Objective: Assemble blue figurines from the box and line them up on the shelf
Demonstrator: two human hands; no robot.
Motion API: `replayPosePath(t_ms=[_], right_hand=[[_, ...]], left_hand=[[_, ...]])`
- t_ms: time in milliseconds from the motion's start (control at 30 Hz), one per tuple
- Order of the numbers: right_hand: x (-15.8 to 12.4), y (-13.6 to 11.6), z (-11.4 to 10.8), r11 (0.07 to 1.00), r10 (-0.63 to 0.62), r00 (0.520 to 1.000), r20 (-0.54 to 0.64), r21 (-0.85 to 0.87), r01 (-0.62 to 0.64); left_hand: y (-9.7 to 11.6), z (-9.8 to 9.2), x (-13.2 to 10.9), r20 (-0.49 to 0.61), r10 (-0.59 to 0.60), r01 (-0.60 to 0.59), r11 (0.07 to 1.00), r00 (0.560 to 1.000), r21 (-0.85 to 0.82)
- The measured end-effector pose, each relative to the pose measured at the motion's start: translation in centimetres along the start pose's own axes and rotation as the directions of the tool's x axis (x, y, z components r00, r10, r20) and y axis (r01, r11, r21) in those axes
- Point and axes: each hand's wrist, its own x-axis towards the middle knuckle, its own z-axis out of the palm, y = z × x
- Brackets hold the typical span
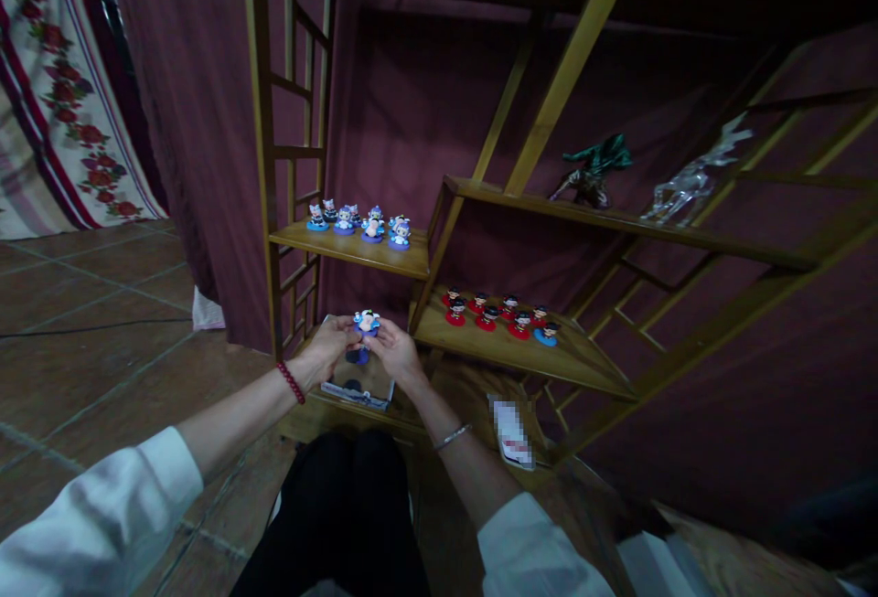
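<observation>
A small blue and white figurine (367, 320) on a purple base is held between my left hand (327, 346) and my right hand (396, 348), with the fingers of both closed on its base. Below it is an open shallow cardboard box (357, 396) on the lowest board, where dark round shapes show inside; my hands cover part of it. Just above, several similar purple and blue figurines (372, 225) stand grouped on the left shelf (329, 243).
Several figurines with red bases (486, 315) and one with a blue base (547, 334) stand on the lower right shelf (466, 346). Higher up are a green and brown statue (591, 172) and a clear deer-like ornament (690, 181). A blurred white item (511, 432) lies low on the right.
</observation>
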Motion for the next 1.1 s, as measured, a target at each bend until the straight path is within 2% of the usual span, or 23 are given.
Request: replayPosePath(t_ms=[333,667,1100], right_hand=[[0.0,-1.9,0.1,1.0,-0.001,1.0,-0.005,-0.029,0.001],[0.2,-2.4,0.0,0.999,-0.025,0.999,0.023,-0.026,0.026],[0.3,-3.9,0.4,0.992,-0.07,0.998,-0.006,-0.101,0.069]], left_hand=[[0.8,0.2,-0.5,0.02,0.036,-0.037,0.998,0.999,0.059],[1.6,0.4,-1.0,0.006,0.06,-0.06,0.993,0.998,0.102],[2.8,0.8,-1.4,0.005,0.098,-0.098,0.986,0.995,0.135]])
